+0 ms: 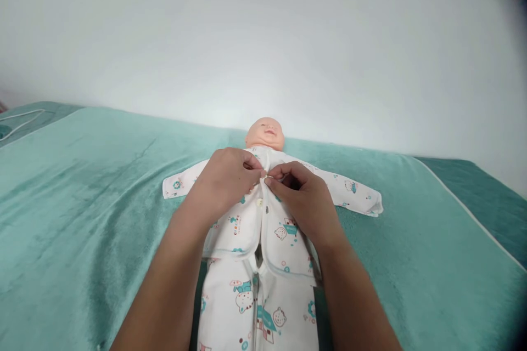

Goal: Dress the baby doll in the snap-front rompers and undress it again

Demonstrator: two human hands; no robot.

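Note:
A baby doll [265,132] lies on its back, dressed in a white printed baby jacket [234,230] and matching trousers [280,312]. My left hand [228,178] pinches the jacket's front edge at the chest. Opposite it, my right hand [302,192] pinches the other front edge, and the fingertips of both hands meet around a small button, mostly hidden by them. Lower on the front, a pale button [259,203] shows beside a buttonhole [267,209]. Below there the two front edges hang slightly apart.
A green plush blanket [123,203] with some wrinkles covers the surface under the doll. Behind the doll's head stands a white wall [263,44]. A white cord [24,118] lies at the far left edge. Both jacket sleeves are spread outward.

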